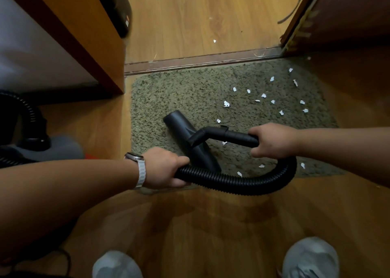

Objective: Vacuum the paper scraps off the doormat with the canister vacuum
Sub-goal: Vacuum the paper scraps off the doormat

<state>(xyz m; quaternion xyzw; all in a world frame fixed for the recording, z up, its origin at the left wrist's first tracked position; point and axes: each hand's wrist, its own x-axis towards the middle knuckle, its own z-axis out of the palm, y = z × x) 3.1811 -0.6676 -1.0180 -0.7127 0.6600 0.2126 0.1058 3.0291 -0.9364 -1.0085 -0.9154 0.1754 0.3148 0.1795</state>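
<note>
Grips the ribbed hose with the left hand, fingers curled round it, at 7 o'clock of the mat. Clasps the rigid handle with the right hand, fingers wrapped round its end, at 4 o'clock of the mat. Points the wide nozzle toward 11 o'clock, low on the mat's near middle; cannot tell whether touching the pile. Shows white scraps scattered mostly from 1 to 3 o'clock on the mat, a few at 5 o'clock beside the hose loop, three more on the floor past the threshold at 12 o'clock. Has the canister on the floor at 9 o'clock, just off the mat. Wears a watch on the left wrist and grey shoes at 6 o'clock.
</note>
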